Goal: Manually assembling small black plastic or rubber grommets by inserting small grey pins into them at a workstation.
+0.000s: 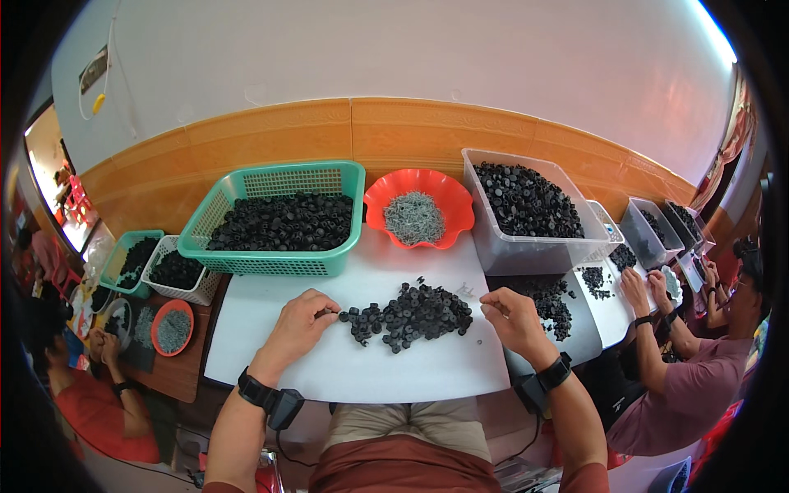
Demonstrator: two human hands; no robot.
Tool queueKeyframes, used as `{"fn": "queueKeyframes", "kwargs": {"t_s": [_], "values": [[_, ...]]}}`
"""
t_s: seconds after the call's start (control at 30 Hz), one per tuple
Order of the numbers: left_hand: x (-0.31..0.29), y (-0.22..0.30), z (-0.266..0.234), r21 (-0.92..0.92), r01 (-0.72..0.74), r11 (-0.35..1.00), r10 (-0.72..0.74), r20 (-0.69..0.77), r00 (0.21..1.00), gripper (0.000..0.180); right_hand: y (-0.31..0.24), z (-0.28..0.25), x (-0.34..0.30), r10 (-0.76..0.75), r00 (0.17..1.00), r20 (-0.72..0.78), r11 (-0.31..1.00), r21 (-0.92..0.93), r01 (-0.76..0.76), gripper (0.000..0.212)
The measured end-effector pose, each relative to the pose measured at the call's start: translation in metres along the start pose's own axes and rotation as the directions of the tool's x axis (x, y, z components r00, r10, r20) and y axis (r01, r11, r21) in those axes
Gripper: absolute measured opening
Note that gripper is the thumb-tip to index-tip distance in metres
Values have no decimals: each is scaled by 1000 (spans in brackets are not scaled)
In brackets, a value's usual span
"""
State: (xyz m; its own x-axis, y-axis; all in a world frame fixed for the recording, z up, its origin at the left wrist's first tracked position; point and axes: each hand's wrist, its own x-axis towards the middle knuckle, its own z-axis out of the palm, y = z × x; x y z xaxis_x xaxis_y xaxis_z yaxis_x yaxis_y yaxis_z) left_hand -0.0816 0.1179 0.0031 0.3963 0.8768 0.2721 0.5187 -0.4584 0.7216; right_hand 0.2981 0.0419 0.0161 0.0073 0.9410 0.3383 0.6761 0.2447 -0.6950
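A heap of small round black plastic parts [419, 316] lies on the white table surface [345, 370] in front of me. At its left end, my left hand [300, 323] pinches a small black plastic part [344, 316] between thumb and fingertips. Across the heap, my right hand [518, 319] has thumb and forefinger pressed together; whatever they hold is too small to make out. Close to its fingertips lie a few loose grey metal screws [465, 290]. Both wrists carry black straps with boxy devices.
Along the wall stand a green basket [271, 261] of black parts, a red bowl [378, 193] of screws and a clear plastic bin [534, 251] of black parts. One person [107, 403] works at left, another [674, 378] at right, beside more black parts [552, 308].
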Motion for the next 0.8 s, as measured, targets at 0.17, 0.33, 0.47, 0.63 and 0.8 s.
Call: {"fn": "queueKeyframes", "kwargs": {"t_s": [0.17,0.33,0.47,0.63,0.8], "values": [[-5,11,-6,39,33,999,-33,-9,999,15,11,9,-27,90,996,-9,971,221,-86,16],[-24,7,-11,-152,45,987,-58,-82,995,15,-14,13,-44,122,991,54,832,538,-131,8],[-43,15,-6,-376,83,923,-124,-86,989,16,-28,24,-53,91,992,87,793,597,-125,10],[-57,35,15,-612,128,781,-163,-2,987,16,-62,41,-63,7,991,133,730,676,-96,12],[-66,58,38,-863,192,468,-171,125,977,17,-92,54,-62,-167,980,110,729,683,48,15]]}}
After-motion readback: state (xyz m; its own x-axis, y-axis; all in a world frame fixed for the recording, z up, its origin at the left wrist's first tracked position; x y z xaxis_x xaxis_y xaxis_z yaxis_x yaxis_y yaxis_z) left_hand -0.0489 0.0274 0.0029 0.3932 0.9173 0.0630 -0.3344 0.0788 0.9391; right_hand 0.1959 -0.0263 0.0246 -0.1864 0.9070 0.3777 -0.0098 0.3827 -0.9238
